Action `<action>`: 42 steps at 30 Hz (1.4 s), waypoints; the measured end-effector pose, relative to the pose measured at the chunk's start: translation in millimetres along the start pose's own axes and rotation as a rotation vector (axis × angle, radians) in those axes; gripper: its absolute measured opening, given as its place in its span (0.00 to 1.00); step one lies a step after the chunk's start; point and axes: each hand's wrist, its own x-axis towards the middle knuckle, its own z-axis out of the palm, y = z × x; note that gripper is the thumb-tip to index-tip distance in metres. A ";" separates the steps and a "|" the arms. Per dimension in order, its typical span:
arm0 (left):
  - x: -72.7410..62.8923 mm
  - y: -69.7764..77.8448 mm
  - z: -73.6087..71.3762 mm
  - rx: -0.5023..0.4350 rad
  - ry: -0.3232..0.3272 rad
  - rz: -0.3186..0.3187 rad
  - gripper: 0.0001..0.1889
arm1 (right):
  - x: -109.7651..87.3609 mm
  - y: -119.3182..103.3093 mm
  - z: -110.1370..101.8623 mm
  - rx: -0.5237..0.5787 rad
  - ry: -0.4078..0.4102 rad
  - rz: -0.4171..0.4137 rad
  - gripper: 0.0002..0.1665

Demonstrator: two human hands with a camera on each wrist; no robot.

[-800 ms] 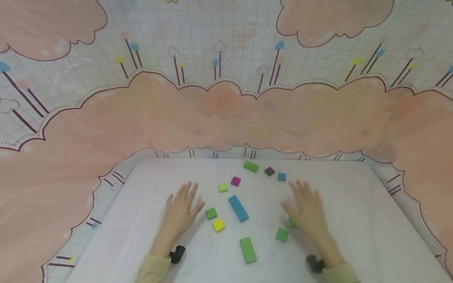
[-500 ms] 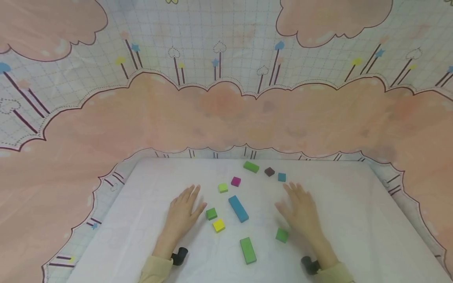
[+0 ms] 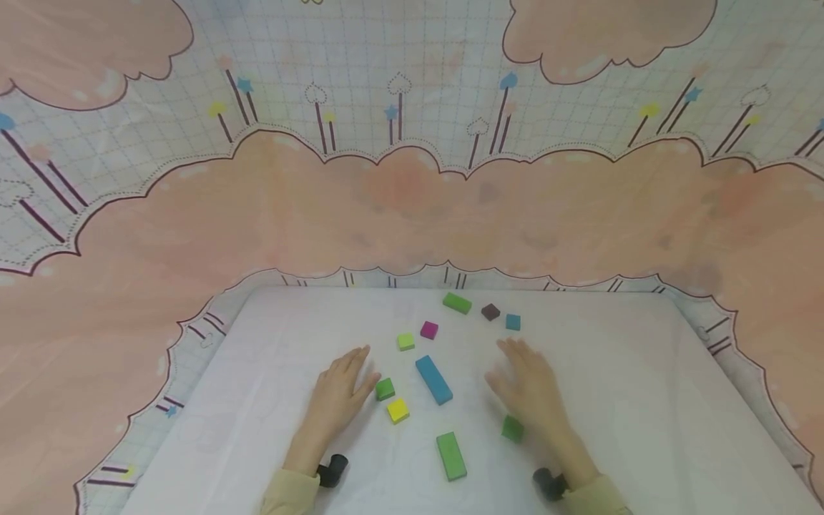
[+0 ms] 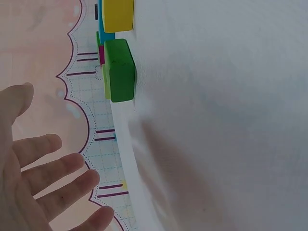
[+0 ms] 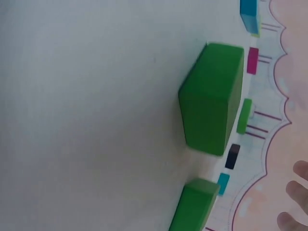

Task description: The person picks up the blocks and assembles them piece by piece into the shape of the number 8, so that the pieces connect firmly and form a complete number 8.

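Observation:
My left hand point(image 3: 337, 393) hovers over the white table with fingers loosely extended and holds nothing. Its thumb tip overlaps the edge of a green cube point(image 3: 385, 389) in the head view; a yellow cube point(image 3: 398, 410) lies just beyond. In the left wrist view the fingers point(image 4: 53, 178) are spread, apart from the green cube point(image 4: 120, 70). On the other side, my right hand point(image 3: 531, 386), slightly blurred, is above the table with relaxed fingers and nothing in them. Under its wrist side sits a green block point(image 3: 512, 428). A second green block point(image 5: 195, 207) shows in the right wrist view, hidden by this hand from the head.
Between the hands lie a long blue block point(image 3: 434, 380) and a green rectangular block point(image 3: 451, 455). Farther back are a lime cube point(image 3: 405, 342), a magenta cube point(image 3: 429, 330), a green block point(image 3: 457, 303), a dark brown cube point(image 3: 491, 312) and a teal cube point(image 3: 513, 322).
Both hands have drifted inward and a little nearer the wearer, the right one farther. The right hand now covers a green block that showed beside it earlier. The blocks stay put.

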 end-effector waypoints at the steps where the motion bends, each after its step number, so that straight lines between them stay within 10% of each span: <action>1: -0.4 0.8 0.1 -0.003 -0.001 -0.003 0.31 | -0.3 -0.6 1.1 0.012 0.001 -0.003 0.36; 42: -6.3 4.0 15.3 -0.189 -0.073 -0.076 0.27 | 5.8 -34.7 38.0 0.076 -0.169 0.120 0.39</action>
